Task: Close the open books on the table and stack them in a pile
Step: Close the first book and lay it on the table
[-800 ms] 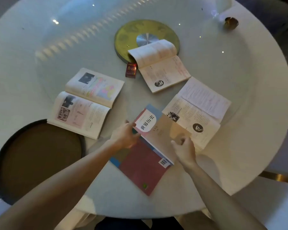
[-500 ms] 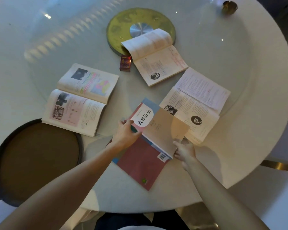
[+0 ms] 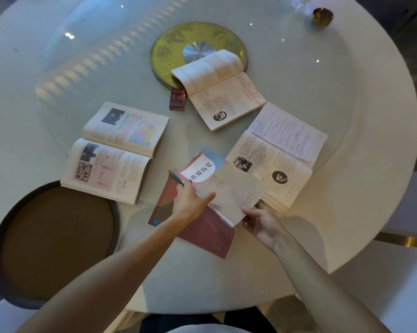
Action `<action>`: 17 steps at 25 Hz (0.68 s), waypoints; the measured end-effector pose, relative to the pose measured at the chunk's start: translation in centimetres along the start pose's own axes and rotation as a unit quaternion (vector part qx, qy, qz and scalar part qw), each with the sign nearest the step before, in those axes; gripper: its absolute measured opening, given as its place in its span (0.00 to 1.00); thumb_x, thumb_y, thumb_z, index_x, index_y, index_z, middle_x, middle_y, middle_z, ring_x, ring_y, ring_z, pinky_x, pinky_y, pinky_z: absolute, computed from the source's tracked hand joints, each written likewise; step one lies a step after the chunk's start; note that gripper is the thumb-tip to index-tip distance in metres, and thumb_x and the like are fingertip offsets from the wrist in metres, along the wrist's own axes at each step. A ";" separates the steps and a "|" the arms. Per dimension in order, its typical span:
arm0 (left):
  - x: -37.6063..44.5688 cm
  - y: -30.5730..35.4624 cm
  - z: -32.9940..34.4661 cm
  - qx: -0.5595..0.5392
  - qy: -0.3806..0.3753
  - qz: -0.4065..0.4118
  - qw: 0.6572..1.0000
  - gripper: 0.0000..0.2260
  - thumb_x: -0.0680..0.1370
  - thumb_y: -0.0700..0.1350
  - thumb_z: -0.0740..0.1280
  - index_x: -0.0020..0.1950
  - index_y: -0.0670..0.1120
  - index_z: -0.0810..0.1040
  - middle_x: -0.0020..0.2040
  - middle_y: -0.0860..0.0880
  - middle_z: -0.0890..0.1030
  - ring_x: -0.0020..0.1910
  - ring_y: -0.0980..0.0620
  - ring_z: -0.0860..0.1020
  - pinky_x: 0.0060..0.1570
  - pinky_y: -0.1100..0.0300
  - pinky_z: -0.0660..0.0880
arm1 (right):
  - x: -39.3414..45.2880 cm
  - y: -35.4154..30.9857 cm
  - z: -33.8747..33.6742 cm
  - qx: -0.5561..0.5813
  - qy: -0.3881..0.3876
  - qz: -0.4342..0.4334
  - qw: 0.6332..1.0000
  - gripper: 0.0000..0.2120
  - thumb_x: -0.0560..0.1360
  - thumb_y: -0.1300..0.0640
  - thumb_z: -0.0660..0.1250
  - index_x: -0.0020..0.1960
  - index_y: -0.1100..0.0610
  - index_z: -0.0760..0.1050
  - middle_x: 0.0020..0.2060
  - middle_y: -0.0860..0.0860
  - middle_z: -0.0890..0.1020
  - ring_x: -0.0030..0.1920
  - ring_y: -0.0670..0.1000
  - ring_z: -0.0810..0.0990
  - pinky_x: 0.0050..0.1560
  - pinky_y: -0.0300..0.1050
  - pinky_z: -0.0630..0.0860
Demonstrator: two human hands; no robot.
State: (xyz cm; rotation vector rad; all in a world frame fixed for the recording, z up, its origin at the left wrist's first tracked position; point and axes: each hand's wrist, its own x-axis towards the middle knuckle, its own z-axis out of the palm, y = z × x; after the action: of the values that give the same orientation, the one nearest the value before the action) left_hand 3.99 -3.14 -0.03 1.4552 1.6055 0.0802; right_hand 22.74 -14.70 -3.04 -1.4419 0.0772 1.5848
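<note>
Closed pale softcover book, light and floppy, atop red closed book on counter. Left hand flat, open; right hand pinching lower corner. Best gripped along spine.

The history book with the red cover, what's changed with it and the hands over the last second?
The right hand slid from on top of the history book to grip its near corner. The left hand still presses its cover near the spine. The three open books stayed put.
</note>
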 end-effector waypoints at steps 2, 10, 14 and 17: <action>-0.9 1.4 -0.3 -0.041 0.038 0.005 0.998 0.42 0.72 0.58 0.75 0.80 0.46 0.59 0.72 0.43 0.68 0.69 0.40 0.73 0.65 0.49 0.72 | -0.6 -0.6 0.7 0.016 -0.038 -0.012 0.999 0.20 0.77 0.70 0.67 0.64 0.53 0.79 0.46 0.49 0.87 0.36 0.48 0.84 0.32 0.40 0.79; -1.2 5.0 -4.7 -0.403 0.083 0.066 0.909 0.37 0.70 0.49 0.80 0.74 0.44 0.67 0.64 0.48 0.82 0.63 0.48 0.81 0.61 0.47 0.79 | -3.2 -3.0 5.8 0.090 -0.121 -0.072 0.986 0.14 0.69 0.69 0.70 0.50 0.54 0.81 0.41 0.51 0.85 0.36 0.48 0.84 0.34 0.40 0.80; -1.1 3.6 -5.7 -0.450 0.019 0.052 0.891 0.13 0.78 0.42 0.73 0.62 0.47 0.78 0.55 0.47 0.85 0.53 0.46 0.84 0.48 0.52 0.83 | -4.0 -1.9 8.4 0.023 -0.134 -0.061 0.989 0.09 0.69 0.68 0.72 0.48 0.58 0.81 0.37 0.52 0.86 0.34 0.49 0.86 0.32 0.41 0.80; -0.9 1.9 -6.2 -0.444 0.004 0.046 0.895 0.11 0.80 0.37 0.69 0.60 0.48 0.77 0.54 0.47 0.84 0.50 0.46 0.83 0.45 0.53 0.81 | -3.9 0.4 8.7 -0.073 -0.097 -0.031 0.992 0.06 0.75 0.63 0.72 0.51 0.60 0.81 0.38 0.54 0.85 0.37 0.52 0.86 0.34 0.43 0.81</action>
State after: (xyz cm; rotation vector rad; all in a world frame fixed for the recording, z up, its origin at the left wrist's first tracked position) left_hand 1.21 -0.14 5.10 0.7935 1.2250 0.7721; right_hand 15.45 -11.89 2.50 -1.3787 -0.1991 1.6995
